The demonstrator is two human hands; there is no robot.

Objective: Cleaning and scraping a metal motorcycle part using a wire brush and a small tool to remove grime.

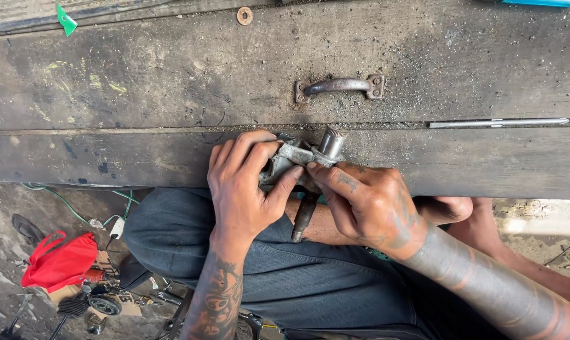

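Observation:
Both hands grip a grimy grey metal part (297,153) at the near edge of a dark wooden bench (140,88). The part has a short splined cylinder (332,141) sticking up and a dark rod (304,217) hanging down over my lap. My left hand (241,189) wraps the part's left side, thumb pressed on its front. My right hand (367,201) pinches the right side with thumb and forefinger just below the cylinder. The middle of the part is hidden by my fingers.
A rusty metal handle (339,86) is screwed to the bench top behind the part. A thin metal rod (499,122) lies in a groove at the right. A washer (244,16) sits far back. On the ground at the left lie a red bag (61,261), wires and small parts.

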